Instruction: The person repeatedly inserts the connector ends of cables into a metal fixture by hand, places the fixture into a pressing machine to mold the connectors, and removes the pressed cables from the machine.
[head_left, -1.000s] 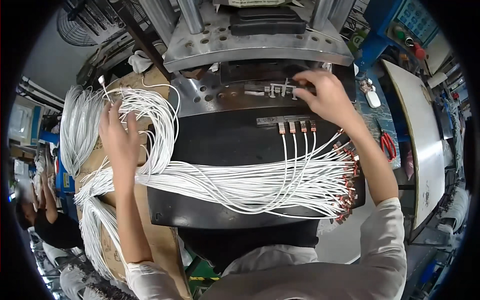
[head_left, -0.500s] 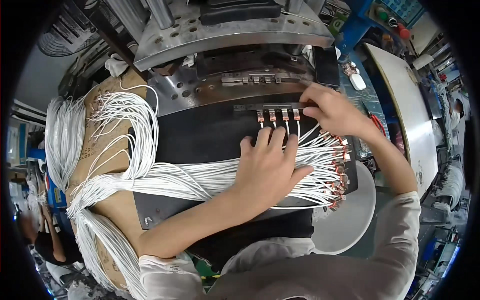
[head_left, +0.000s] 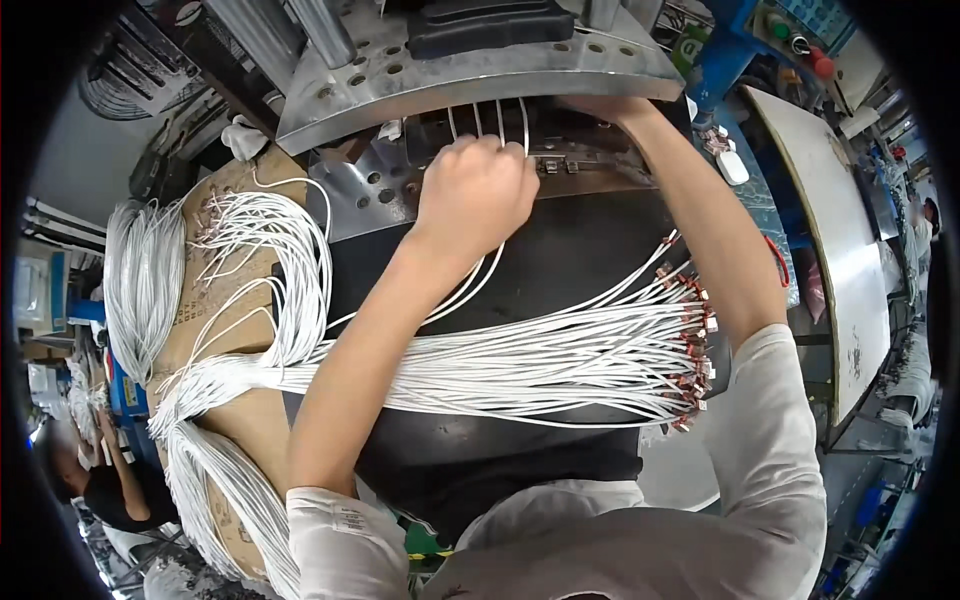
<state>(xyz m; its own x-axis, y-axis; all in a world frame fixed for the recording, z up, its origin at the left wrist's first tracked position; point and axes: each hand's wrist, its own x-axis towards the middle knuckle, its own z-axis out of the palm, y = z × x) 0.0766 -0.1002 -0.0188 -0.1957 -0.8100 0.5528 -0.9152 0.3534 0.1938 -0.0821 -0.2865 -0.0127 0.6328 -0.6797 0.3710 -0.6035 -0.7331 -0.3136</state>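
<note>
My left hand [head_left: 478, 190] is closed around several white cables [head_left: 501, 122], in front of the press. Above the fist these cables run upward, side by side, to the edge of the thick steel plate [head_left: 470, 88]; their ends are hidden. My right hand [head_left: 608, 106] reaches under the plate's right part, its fingers out of sight. Below my hands a thick bundle of white cables [head_left: 520, 355] lies across a black mat [head_left: 590, 245], its ends with small orange-and-metal connectors [head_left: 695, 350] at the right. Small metal fixtures [head_left: 558, 166] show on the press bed [head_left: 360, 205].
More white cable coils [head_left: 145, 290] lie on cardboard [head_left: 190, 345] at the left. To the right are a white mouse-like object [head_left: 733, 168], red-handled pliers [head_left: 776, 262] and a pale board [head_left: 825, 270]. Another person [head_left: 110, 480] works at the far left.
Both hands have moved forward to the press. The left hand, formerly spread over the cables, now grips several. The metal strip with connectors has gone from the mat and is out of sight.
</note>
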